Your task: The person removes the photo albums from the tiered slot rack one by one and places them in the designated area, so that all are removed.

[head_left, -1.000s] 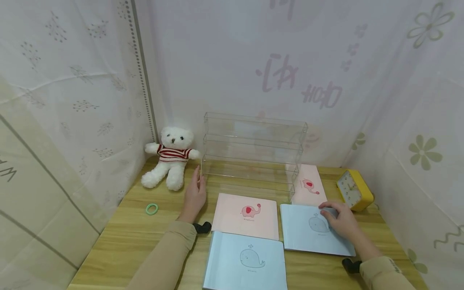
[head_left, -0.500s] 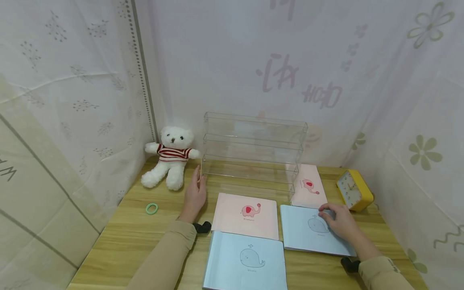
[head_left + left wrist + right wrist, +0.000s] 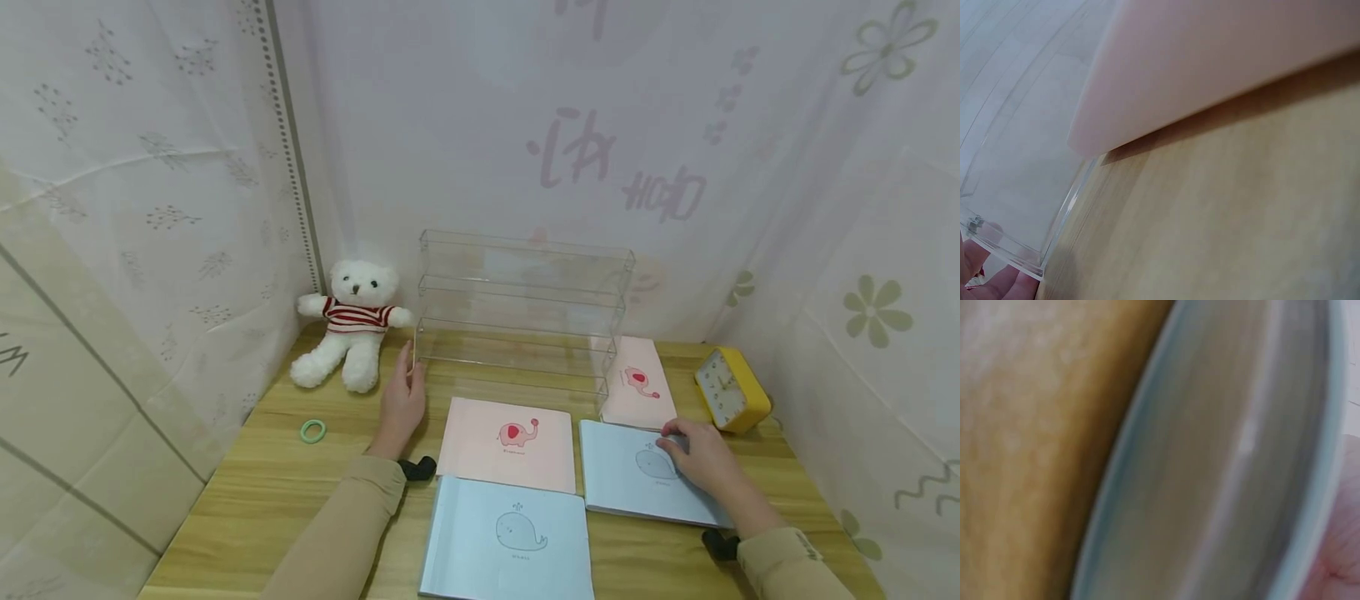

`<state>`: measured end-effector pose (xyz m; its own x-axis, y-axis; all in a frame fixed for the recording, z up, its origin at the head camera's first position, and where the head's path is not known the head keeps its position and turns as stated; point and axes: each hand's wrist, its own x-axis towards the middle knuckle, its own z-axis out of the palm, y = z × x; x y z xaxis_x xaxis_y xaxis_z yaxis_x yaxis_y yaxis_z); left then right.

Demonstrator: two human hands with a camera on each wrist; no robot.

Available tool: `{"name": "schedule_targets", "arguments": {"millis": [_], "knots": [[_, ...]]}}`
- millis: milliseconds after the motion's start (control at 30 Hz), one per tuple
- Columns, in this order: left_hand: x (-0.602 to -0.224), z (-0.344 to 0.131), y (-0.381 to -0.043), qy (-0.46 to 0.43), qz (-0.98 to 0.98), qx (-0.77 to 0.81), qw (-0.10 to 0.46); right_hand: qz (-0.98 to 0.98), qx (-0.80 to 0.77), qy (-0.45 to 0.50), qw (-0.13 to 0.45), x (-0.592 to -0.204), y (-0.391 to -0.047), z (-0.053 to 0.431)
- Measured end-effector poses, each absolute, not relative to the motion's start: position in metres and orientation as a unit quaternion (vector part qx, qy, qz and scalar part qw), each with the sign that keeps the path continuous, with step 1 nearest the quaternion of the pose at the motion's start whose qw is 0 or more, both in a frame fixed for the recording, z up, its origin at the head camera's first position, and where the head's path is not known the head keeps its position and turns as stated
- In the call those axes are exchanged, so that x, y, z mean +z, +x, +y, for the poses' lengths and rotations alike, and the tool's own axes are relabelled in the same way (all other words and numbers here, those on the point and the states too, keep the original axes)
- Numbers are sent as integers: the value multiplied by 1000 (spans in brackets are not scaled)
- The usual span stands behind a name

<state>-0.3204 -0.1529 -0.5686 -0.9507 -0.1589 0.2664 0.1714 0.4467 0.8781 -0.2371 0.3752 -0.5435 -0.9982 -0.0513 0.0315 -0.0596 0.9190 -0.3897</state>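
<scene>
My left hand (image 3: 401, 404) touches the left end of a clear tiered acrylic shelf (image 3: 517, 362), its fingers (image 3: 1013, 281) against the outside of the end panel. My right hand (image 3: 705, 458) rests on the cover of a light blue book (image 3: 618, 471) with a whale drawing, fingertips near its top edge. The book's thick page edge (image 3: 1210, 456) fills much of the right wrist view. In front of the shelf lies a pink elephant book (image 3: 480, 442), with a second blue whale book (image 3: 465, 533) nearer. Another pink elephant book (image 3: 630, 404) lies behind the right hand's book, beside the shelf's right end.
A white teddy bear (image 3: 356, 317) in a striped shirt sits left of the shelf. Below it a green ring (image 3: 312, 431) lies on the wooden table (image 3: 247, 500). A yellow alarm clock (image 3: 735, 390) stands at the right. Patterned curtains (image 3: 480, 117) surround the table.
The right hand and the blue book under it have shifted very slightly. The left hand stays at the shelf's left end. The head view has tilted down a little.
</scene>
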Motion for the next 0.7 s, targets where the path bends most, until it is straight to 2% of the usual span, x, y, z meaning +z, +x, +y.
{"name": "schedule_targets", "arguments": {"millis": [233, 467, 567, 700], "knots": [[-568, -156, -323, -9, -835, -529, 153, -988, 151, 12, 26, -543, -234, 370], [-562, -158, -315, -17, -841, -513, 171, -989, 120, 46, 74, -534, -230, 345], [-550, -156, -305, -44, -850, -480, 211, -980, 147, 75, 114, -525, -225, 328], [-524, -152, -290, -100, -852, -421, 296, -952, 175, 143, 204, -510, -220, 305]]}}
